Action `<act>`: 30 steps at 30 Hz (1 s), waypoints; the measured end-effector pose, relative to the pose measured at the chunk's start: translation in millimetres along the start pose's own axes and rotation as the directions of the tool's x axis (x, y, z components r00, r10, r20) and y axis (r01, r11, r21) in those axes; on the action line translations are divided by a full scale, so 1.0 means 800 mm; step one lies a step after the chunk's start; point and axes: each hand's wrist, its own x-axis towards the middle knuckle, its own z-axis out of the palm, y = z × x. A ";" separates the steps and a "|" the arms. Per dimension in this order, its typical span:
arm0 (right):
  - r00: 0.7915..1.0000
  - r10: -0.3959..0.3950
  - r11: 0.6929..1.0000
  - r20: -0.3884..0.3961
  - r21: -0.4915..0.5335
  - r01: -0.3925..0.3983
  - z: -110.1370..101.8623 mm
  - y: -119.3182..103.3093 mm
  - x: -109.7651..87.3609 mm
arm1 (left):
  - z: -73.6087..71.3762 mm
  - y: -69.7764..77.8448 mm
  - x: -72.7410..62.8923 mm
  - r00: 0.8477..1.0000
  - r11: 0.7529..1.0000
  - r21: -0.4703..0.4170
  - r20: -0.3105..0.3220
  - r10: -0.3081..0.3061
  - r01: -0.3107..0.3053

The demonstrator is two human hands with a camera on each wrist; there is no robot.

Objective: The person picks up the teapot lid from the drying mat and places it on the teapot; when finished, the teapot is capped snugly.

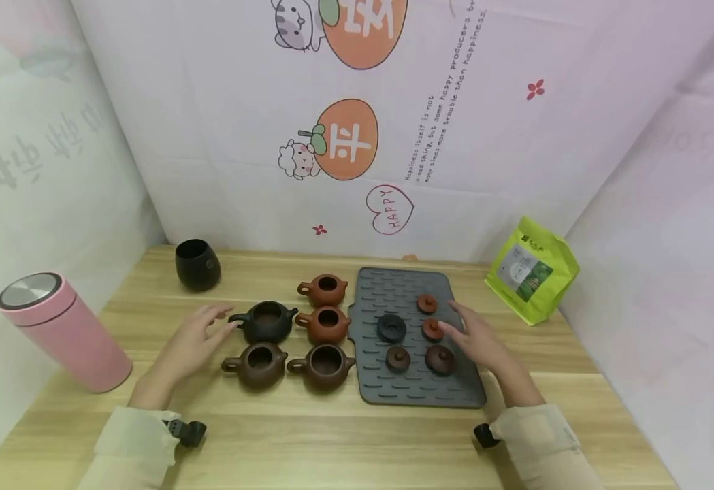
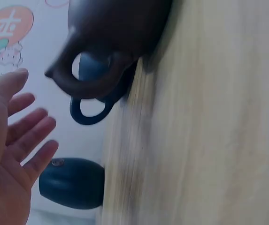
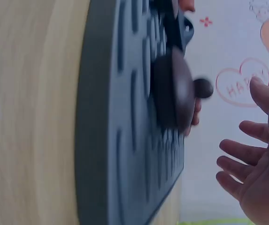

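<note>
My left hand (image 1: 192,342) hovers with spread, relaxed fingers beside the handle of a black teapot (image 1: 269,333). Closer to me stand two brown teapots, one at left (image 1: 260,378) and one at right (image 1: 326,381). Two reddish teapots, a rear one (image 1: 327,298) and a front one (image 1: 327,335), are to the right of the black one; all the pots are lidless. My right hand (image 1: 479,340) is over the mat's right edge, fingers apart and holding nothing, its thumb by a reddish lid (image 1: 433,331). Around that lie another reddish lid (image 1: 427,303), a black lid (image 1: 391,329), a small brown lid (image 1: 397,359) and a larger brown lid (image 3: 182,89).
The lids lie on a grey ridged mat (image 1: 387,393). A pink thermos (image 1: 81,340) stands at left, with a dark cup (image 1: 199,269) behind it. At the back right is a green pouch (image 1: 549,279). White printed sheets (image 1: 240,170) enclose the wooden table (image 1: 332,449).
</note>
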 end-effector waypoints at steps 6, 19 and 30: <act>0.998 -0.056 0.998 -0.032 0.017 0.056 0.009 -0.026 0.000 | 0.004 0.017 -0.007 0.999 0.997 -0.079 0.036 0.024 -0.021; 0.990 -0.143 0.988 0.002 0.065 0.143 0.043 -0.059 -0.010 | 0.023 0.024 -0.026 0.983 0.991 -0.135 0.183 0.009 0.016; 0.985 -0.143 0.985 0.097 0.107 0.132 0.061 -0.070 -0.010 | 0.030 0.022 -0.031 0.981 0.990 -0.134 0.195 -0.008 0.034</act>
